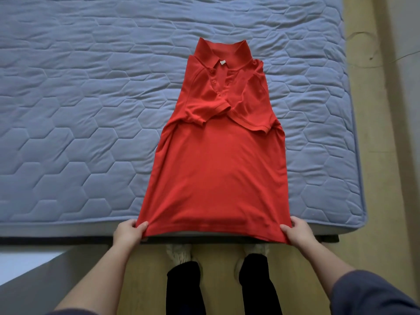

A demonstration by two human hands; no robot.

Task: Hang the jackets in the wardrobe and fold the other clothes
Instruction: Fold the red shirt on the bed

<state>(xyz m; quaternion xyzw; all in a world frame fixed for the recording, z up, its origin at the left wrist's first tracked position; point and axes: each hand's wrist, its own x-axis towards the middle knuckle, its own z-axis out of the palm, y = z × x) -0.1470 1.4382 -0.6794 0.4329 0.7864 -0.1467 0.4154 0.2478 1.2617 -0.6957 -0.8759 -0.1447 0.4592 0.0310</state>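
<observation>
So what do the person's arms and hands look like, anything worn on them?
Both the left hand and the right hand are bare: no gloves, rings or watch show. A dark blue-grey sleeve covers the right arm down to about the elbow; below it the arm is bare.

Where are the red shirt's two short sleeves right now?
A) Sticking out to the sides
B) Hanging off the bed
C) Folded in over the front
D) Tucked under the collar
C: on the red polo shirt both short sleeves lie folded inward across the chest, just below the buttons, while the left hand and the right hand pinch its bottom corners.
</observation>
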